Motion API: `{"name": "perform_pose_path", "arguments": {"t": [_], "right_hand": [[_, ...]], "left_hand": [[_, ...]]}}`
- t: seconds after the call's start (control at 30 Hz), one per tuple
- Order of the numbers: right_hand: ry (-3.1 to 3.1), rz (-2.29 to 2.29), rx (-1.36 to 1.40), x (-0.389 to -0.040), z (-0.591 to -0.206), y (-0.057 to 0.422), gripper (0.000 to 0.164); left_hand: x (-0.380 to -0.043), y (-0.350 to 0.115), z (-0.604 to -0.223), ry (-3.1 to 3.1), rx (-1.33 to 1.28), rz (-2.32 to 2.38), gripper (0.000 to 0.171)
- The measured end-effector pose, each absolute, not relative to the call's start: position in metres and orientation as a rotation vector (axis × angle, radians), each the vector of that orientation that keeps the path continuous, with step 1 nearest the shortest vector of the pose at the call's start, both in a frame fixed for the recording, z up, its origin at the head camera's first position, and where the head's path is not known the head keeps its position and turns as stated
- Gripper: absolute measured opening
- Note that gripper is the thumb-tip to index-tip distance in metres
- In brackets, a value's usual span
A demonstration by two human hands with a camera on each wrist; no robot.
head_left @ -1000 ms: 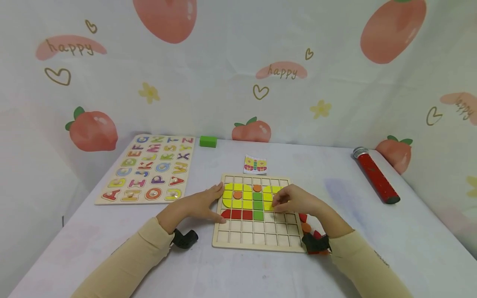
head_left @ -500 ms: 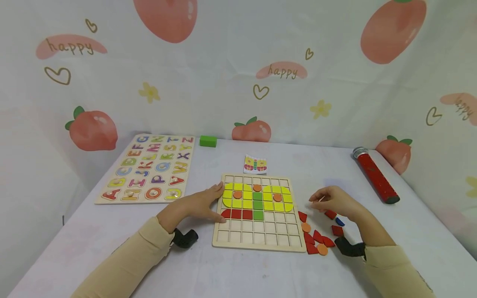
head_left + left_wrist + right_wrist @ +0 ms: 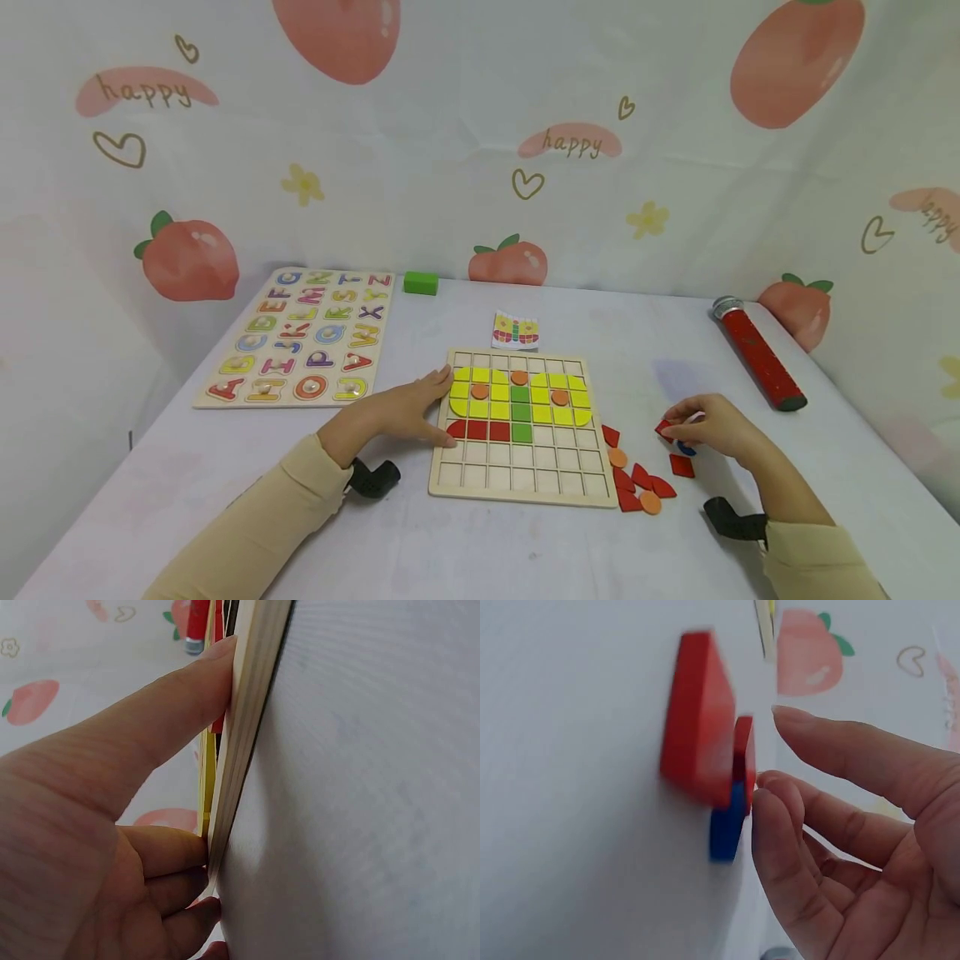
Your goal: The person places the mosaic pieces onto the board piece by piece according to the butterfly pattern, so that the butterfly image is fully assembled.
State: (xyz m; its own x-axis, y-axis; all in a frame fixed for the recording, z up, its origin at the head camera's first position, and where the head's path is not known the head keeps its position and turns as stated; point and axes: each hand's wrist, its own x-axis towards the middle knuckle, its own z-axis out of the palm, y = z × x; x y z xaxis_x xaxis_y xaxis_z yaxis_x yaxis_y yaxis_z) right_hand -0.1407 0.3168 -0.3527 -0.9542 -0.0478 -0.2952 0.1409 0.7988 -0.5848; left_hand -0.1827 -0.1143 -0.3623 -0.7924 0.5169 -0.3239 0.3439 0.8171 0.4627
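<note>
A wooden grid board (image 3: pixel 522 483) lies flat, with yellow, green, red and orange pieces set in its upper cells. My left hand (image 3: pixel 393 412) rests against the board's left edge, thumb and fingers spread apart. In the left wrist view the thumb (image 3: pixel 176 694) touches the wooden edge (image 3: pixel 244 712). My right hand (image 3: pixel 708 425) is over the table right of the board, fingertips at a red square tile (image 3: pixel 663 428). In the right wrist view, thumb and forefinger stand apart beside that red tile (image 3: pixel 744 750). A blue piece (image 3: pixel 686 448), partly hidden, and another red tile (image 3: pixel 682 466) lie close by.
Several loose red pieces (image 3: pixel 623 479) and orange discs (image 3: pixel 650 502) lie along the board's right side. A butterfly pattern card (image 3: pixel 515 331) is behind the board. Further out are an alphabet puzzle (image 3: pixel 296 337), a green block (image 3: pixel 421 283) and a red microphone (image 3: pixel 761 354).
My right hand has left the board, where a right-hand orange disc and yellow pieces now show uncovered. It has moved right to the red tile. My left hand has stayed on the edge.
</note>
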Motion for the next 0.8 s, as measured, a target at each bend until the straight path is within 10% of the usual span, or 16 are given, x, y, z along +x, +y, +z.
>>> {"name": "perform_pose_path", "arguments": {"t": [0.8], "right_hand": [[2.604,-1.010,-0.037,-0.147,-0.346,0.305,0.027]], "left_hand": [[-0.183,-0.114,-0.362,2.551,0.635,0.539,0.107]]}}
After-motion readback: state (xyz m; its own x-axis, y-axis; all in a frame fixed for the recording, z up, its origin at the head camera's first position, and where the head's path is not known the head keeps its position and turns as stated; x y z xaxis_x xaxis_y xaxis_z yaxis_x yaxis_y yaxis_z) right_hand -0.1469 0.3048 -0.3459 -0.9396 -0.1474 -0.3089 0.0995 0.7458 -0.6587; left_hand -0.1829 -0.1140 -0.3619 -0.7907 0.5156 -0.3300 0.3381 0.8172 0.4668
